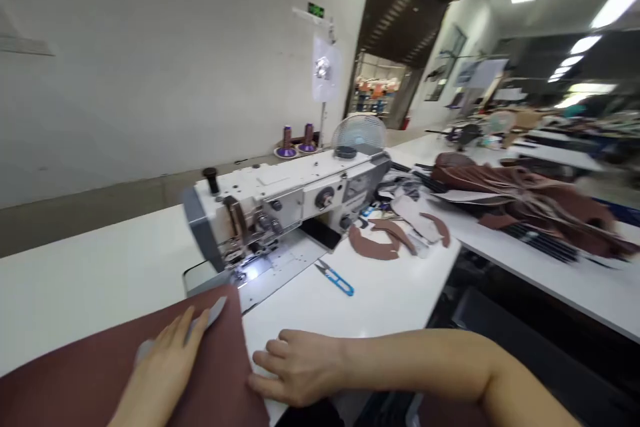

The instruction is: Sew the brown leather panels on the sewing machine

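Observation:
A large maroon fabric piece (90, 367) lies on the white table at the lower left, its far corner near the needle of a white sewing machine (280, 203). My left hand (163, 367) rests flat on the fabric, fingers stretched out over a small grey strip (213, 315). My right hand (293, 365) sits at the fabric's right edge with its fingers curled, the thumb and fingertips pinching that edge against the table.
Blue-handled thread snips (337, 278) lie right of the machine bed. Curved maroon cut pieces (387, 240) sit beyond them. A heap of maroon fabric (540, 203) covers the neighbouring table. Two thread cones (297, 140) and a small fan (359, 133) stand behind the machine.

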The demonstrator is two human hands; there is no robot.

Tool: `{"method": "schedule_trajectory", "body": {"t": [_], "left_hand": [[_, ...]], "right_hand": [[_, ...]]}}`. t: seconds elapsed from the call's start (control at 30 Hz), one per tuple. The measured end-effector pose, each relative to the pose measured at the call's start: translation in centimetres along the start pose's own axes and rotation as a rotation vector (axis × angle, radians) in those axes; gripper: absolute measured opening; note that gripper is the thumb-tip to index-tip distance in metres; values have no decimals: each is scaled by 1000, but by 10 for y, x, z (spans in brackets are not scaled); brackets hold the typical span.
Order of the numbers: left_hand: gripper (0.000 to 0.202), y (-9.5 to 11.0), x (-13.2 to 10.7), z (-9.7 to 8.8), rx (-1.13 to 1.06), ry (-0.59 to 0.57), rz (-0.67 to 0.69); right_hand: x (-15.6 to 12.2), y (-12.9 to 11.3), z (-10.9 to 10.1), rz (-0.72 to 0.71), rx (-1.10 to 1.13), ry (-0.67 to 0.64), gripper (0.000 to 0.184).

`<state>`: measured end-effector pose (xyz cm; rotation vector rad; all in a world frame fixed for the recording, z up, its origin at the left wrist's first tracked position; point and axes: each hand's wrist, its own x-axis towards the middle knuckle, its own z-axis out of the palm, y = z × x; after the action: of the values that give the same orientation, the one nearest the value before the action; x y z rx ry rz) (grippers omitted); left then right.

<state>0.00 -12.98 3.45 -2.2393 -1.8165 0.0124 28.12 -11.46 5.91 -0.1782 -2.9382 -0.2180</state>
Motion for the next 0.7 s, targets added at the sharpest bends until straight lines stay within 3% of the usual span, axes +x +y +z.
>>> {"method": "schedule_trajectory", "body": {"t": [0.1, 0.17, 0.27, 0.43, 0.57, 0.7], "left_hand": [[59, 17, 20, -12, 18, -276, -52], [59, 27, 27, -12, 2, -256, -57], [54, 34, 29, -11, -36, -221, -68], [47, 32, 40, -23, -168, -333, -73], [49, 34, 55, -25, -302, -347, -71], [47, 41, 66, -12, -325, -291, -55]], "right_hand": [[19, 3, 13, -261, -61, 121, 27], [37, 8, 23, -315, -94, 167, 26], [63, 16, 43, -241, -146, 201, 23], [81, 26, 69, -6, -177, 228, 18], [75, 36, 73, 1, -43, 208, 16], [65, 48, 75, -27, 13, 246, 20]]}}
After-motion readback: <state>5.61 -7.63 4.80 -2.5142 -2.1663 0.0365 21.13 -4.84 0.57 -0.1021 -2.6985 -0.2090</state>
